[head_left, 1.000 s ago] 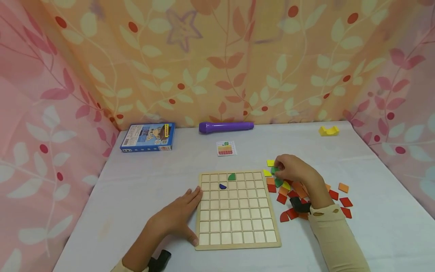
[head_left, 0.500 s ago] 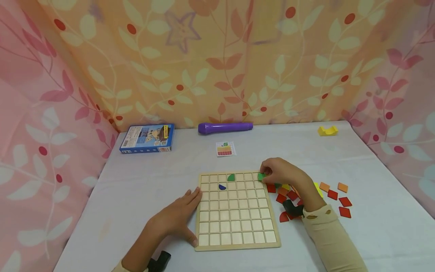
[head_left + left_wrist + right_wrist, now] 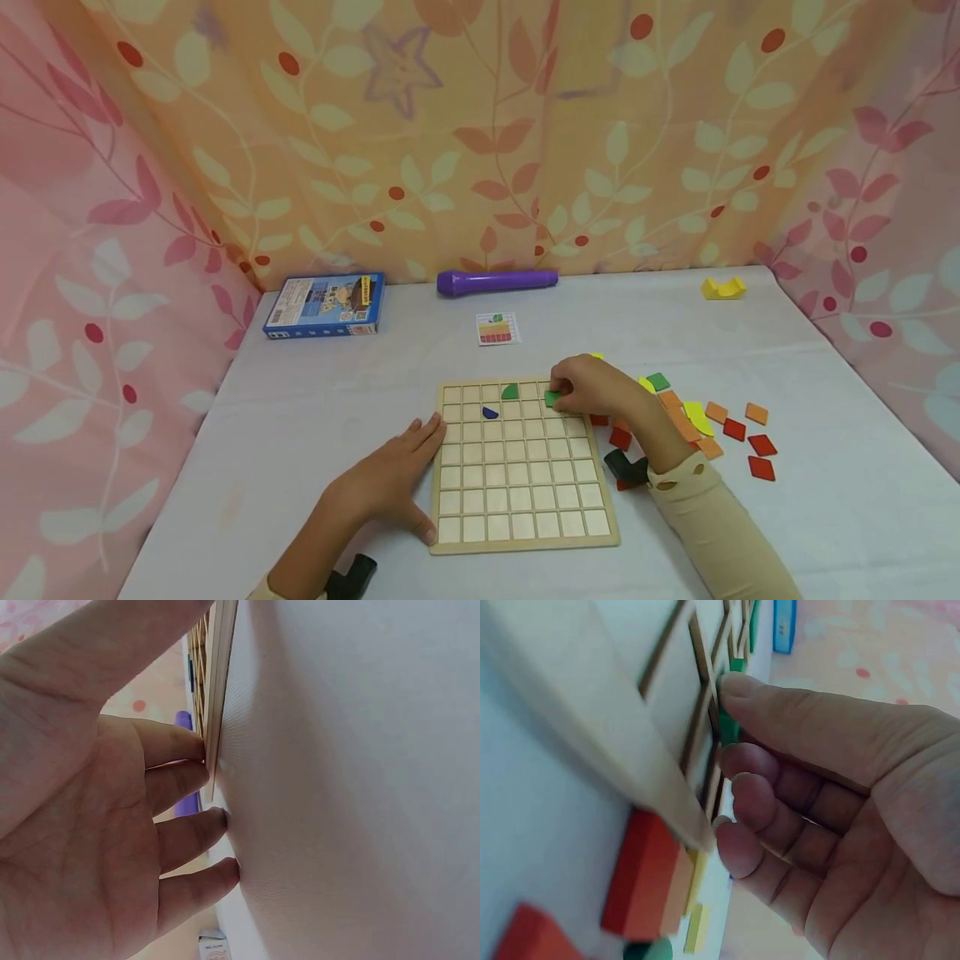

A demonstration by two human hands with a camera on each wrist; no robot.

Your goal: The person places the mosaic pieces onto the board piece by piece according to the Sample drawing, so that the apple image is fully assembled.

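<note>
Two pieces, a green quarter-round (image 3: 510, 392) and a blue one (image 3: 490, 412), lie on the mostly bare board (image 3: 525, 547): early work, I judge. My right hand (image 3: 592, 385) pinches a green tile (image 3: 551, 399) at its upper right; my left hand (image 3: 386, 479), fingers extended, touches its edge. Many loose tiles (image 3: 684, 427) lie on the worktop (image 3: 337, 383).
</note>
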